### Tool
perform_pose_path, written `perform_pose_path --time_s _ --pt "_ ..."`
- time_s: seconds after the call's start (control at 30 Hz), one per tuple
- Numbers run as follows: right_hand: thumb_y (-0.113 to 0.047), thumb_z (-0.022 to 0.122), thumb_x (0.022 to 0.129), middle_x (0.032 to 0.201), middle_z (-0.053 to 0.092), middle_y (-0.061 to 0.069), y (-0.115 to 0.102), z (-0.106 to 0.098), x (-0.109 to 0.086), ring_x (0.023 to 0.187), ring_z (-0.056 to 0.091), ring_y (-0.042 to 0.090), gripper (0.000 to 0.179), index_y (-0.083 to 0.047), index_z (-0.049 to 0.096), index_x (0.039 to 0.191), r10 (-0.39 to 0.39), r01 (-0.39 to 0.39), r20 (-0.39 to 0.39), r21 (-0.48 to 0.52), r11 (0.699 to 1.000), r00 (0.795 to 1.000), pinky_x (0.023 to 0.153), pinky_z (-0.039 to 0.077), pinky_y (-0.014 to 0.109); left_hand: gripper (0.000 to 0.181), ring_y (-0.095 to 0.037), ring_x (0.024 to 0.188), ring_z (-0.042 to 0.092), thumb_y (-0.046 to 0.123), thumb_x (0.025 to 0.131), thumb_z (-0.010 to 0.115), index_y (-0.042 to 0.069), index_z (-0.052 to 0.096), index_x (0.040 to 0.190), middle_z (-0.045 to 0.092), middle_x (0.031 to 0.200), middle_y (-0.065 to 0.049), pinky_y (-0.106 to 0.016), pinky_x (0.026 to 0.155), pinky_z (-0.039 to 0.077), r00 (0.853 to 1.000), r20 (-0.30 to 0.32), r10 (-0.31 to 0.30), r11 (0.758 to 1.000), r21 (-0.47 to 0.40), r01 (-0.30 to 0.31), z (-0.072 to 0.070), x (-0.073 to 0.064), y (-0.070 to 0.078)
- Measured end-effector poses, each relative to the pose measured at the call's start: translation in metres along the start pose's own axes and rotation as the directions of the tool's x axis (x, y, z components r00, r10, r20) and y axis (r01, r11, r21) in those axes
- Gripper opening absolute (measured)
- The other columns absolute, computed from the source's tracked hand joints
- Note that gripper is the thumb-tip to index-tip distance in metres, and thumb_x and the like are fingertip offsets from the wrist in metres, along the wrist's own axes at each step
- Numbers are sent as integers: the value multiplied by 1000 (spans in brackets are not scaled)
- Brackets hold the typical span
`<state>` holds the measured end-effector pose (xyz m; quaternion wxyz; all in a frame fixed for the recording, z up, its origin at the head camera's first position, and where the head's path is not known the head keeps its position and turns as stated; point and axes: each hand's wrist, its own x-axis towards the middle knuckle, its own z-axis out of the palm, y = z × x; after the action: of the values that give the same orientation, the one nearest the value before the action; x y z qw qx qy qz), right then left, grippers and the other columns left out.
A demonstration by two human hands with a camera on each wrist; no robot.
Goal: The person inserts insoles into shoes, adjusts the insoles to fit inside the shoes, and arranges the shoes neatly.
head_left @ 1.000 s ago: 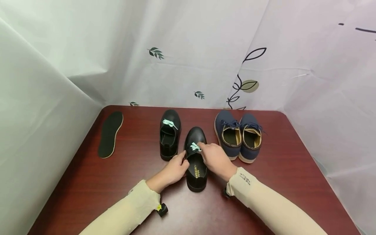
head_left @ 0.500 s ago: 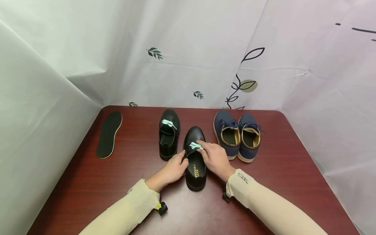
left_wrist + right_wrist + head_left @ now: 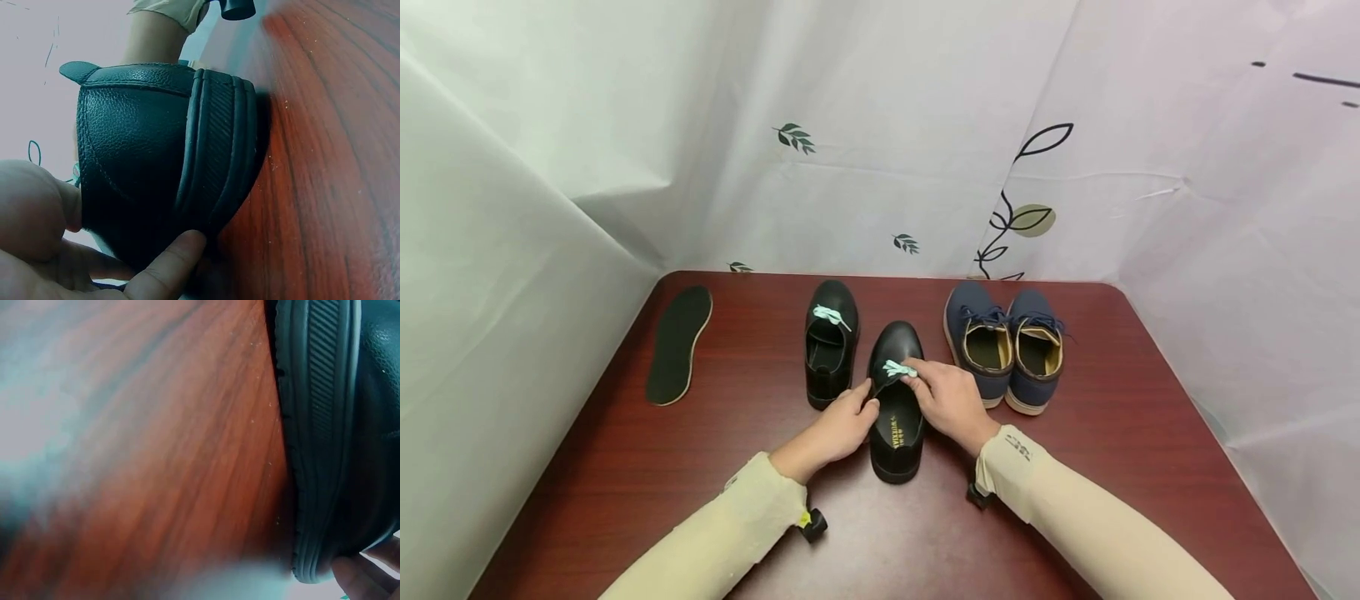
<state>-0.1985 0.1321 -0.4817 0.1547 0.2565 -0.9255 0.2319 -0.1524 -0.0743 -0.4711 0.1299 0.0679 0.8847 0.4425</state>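
Observation:
A black leather lace-up shoe (image 3: 897, 340) with pale mint laces (image 3: 897, 368) lies toe-away at the middle of the table. My left hand (image 3: 844, 423) grips its left side, thumb at the rim of the opening; in the left wrist view a fingertip (image 3: 187, 242) lies along the sole. On the other side, my right hand (image 3: 951, 398) holds the shoe's upper at the laces, thumb at the opening and index finger by the bow. The right wrist view shows the shoe's ribbed sole (image 3: 322, 375) close to the table, with fingers (image 3: 359, 578) at its lower end.
The matching black shoe (image 3: 830, 392) stands just behind and to the left. A pair of navy lace-up shoes (image 3: 977, 300) stands at the right, beyond my right hand. A dark insole (image 3: 677, 346) lies far left on the red-brown table (image 3: 760, 350). White curtains (image 3: 865, 192) enclose it.
The right thumb and fingers have closed in on the laces and the edge of the opening. The shoe's heel has shifted slightly left and away, with the left hand following.

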Motion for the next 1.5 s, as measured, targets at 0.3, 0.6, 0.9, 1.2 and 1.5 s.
perform_pose_path --time_s 0.3,0.6,0.9,1.2,1.5 --pt "-39 62 99 113 75 -2 1 2 0 100 72 17 30 -25 73 123 22 -22 -10 -3 1000 1000 82 56 43 51 -21 102 65 22 101 56 -2 47 145 64 124 -17 -40 89 53 998 22 67 996 -62 -65 -5 -13 -12" --pt "-40 59 100 116 74 -3 2 0 4 102 71 15 32 -25 71 125 25 -24 35 -34 999 999 83 56 43 19 -7 83 67 19 98 63 11 71 113 73 97 0 -27 76 54 966 7 259 963 83 -258 -52 -45 -17" --pt "-40 58 101 120 73 -1 -4 -5 8 104 71 17 34 -23 70 128 28 -24 78 -50 998 997 84 56 44 14 -11 75 62 21 96 64 14 74 103 70 86 2 -23 66 48 839 -513 179 976 200 -86 -126 -42 -54" --pt "-36 58 101 121 72 2 -7 -9 3 104 71 18 34 -21 68 130 26 -20 109 -56 998 994 84 56 44 38 -47 122 50 23 99 49 3 62 128 53 134 -29 -62 95 42 918 -395 19 910 387 148 -178 -32 -105" --pt "-36 58 101 119 73 3 -8 -9 4 103 71 19 34 -20 68 130 24 -17 115 -64 998 993 84 56 44 50 -55 122 47 28 97 49 -6 54 134 48 134 -37 -65 94 43 959 -248 -138 852 465 242 -192 -32 -130"
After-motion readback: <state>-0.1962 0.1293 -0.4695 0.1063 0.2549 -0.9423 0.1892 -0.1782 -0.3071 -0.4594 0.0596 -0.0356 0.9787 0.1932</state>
